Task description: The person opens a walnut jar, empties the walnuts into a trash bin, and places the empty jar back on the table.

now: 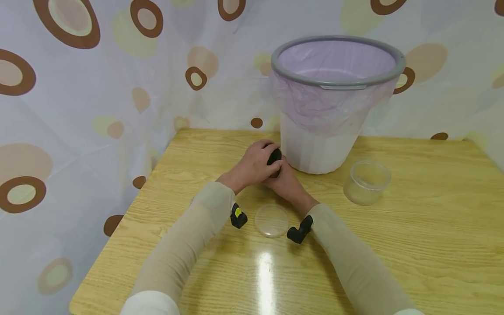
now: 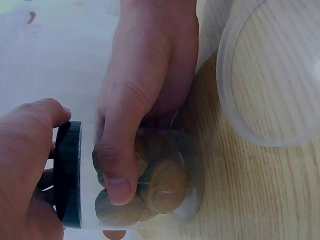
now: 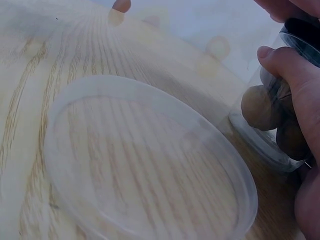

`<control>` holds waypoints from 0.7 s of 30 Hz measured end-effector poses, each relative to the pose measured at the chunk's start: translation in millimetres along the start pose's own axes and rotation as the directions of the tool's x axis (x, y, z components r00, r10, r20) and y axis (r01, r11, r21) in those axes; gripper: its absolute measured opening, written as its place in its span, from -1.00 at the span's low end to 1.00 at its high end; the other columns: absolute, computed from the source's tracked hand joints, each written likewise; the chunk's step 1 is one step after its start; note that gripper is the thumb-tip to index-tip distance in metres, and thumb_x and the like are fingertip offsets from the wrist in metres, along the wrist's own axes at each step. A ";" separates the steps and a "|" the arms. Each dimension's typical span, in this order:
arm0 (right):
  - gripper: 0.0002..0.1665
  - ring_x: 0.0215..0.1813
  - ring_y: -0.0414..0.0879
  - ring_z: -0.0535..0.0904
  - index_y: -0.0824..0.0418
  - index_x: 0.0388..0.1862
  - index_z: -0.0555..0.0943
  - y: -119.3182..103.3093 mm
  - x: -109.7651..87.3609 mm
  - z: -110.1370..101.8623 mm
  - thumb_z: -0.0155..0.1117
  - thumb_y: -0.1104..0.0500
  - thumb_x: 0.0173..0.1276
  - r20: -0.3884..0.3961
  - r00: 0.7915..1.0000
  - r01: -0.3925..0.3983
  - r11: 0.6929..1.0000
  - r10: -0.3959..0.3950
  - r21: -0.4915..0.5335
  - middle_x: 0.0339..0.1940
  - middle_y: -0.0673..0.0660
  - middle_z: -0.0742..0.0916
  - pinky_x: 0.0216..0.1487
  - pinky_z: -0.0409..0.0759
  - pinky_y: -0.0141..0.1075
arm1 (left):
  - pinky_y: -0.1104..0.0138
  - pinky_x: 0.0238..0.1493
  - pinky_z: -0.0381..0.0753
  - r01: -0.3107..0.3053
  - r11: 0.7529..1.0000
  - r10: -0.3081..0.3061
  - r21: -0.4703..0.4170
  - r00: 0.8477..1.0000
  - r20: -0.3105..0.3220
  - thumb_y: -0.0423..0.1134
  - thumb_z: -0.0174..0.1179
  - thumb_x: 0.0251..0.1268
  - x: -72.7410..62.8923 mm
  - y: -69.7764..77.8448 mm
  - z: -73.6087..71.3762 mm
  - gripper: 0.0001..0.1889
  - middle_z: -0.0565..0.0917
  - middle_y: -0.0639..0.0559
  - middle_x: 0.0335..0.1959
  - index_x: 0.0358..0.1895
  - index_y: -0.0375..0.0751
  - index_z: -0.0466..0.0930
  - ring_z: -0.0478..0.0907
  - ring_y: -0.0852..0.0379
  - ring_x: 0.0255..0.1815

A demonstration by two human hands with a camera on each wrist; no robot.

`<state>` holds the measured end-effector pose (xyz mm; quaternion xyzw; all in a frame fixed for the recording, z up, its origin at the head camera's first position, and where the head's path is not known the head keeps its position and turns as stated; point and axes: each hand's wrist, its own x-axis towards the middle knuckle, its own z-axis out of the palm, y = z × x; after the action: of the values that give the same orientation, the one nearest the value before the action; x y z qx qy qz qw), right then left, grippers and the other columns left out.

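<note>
From my remote station, I locate the jar (image 2: 192, 165) in front of the person, toward the far side of the table (image 1: 417, 245), just left of the foot of the lined bin (image 1: 315, 151). The left hand (image 1: 257, 164) grips the dark lid (image 2: 69, 175) from above, with fingers and thumb bent over its edge; the right hand (image 1: 290, 186) holds the jar, its thumb along the clear wall and its fingers wrapped round the other side. I judge the step in hand to be work on the lid. To do it well, brace the jar with the right hand, apply the left hand's force evenly around the edge, and hold the lid square to the mouth. Limit the squeeze, since the wall may flex, and hold the jar close to upright, so that the round brown nuts (image 2: 167, 187) inside do not spill if the lid comes free. Mind the clear cover (image 1: 271, 221) lying near, between the forearms; the clear tub (image 1: 366, 186) stands well apart to the right. In the head view the hands hide nearly all of the jar. I cannot tell whether its base touches the table, which way the lid is turning, if at all, or how many nuts there are; the walnut likeness is a guess. The right wrist view cuts off the lid and most of the left hand.
</note>
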<state>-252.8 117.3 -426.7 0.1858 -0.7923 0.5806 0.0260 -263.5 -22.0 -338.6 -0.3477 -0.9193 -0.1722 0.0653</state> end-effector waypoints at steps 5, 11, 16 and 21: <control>-0.15 0.31 0.01 0.47 0.17 0.47 0.26 -0.6 4.2 0.3 0.43 0.26 0.25 0.014 0.997 0.071 0.997 -0.071 0.042 0.35 0.13 0.51 0.37 0.41 -0.09 | 0.07 0.38 0.41 0.009 1.000 -0.009 0.017 1.000 0.025 -0.07 0.07 0.50 -1.1 0.1 -1.8 -0.49 0.45 -0.25 0.35 0.37 -0.28 0.42 0.42 -0.15 0.36; -0.25 0.19 -0.01 0.56 0.22 0.38 0.40 -9.6 6.4 -1.3 0.46 0.27 0.21 0.008 0.994 0.112 0.993 -0.113 0.038 0.23 0.16 0.61 0.25 0.51 -0.18 | 0.08 0.40 0.39 0.026 1.000 -0.026 -0.013 1.000 -0.003 -0.08 0.03 0.51 -3.1 0.7 -2.3 -0.50 0.45 -0.25 0.35 0.36 -0.29 0.42 0.41 -0.15 0.36; -0.43 -0.03 -0.06 0.61 0.27 0.18 0.51 -22.4 4.9 -6.4 0.45 0.27 0.18 -0.001 0.995 0.103 0.994 -0.103 0.027 0.01 0.18 0.68 0.03 0.59 -0.28 | 0.09 0.39 0.40 0.049 0.996 -0.051 -0.073 0.998 -0.030 -0.06 0.02 0.53 -2.6 3.9 -4.5 -0.51 0.44 -0.24 0.35 0.36 -0.26 0.42 0.40 -0.13 0.37; -0.63 -0.17 -0.08 0.61 0.30 0.00 0.59 -30.9 3.3 -10.8 0.37 0.34 0.19 0.011 0.991 0.131 0.987 -0.133 0.089 -0.13 0.16 0.71 -0.15 0.60 -0.31 | 0.09 0.35 0.44 0.038 0.993 -0.046 -0.109 0.997 -0.069 -0.07 -0.01 0.55 -3.7 9.2 -6.5 -0.53 0.46 -0.24 0.32 0.35 -0.27 0.43 0.44 -0.13 0.33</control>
<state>-247.8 118.6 -394.2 0.2437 -0.7520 0.6104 0.0497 -254.6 -20.2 -330.9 -0.3250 -0.9129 -0.2351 0.0754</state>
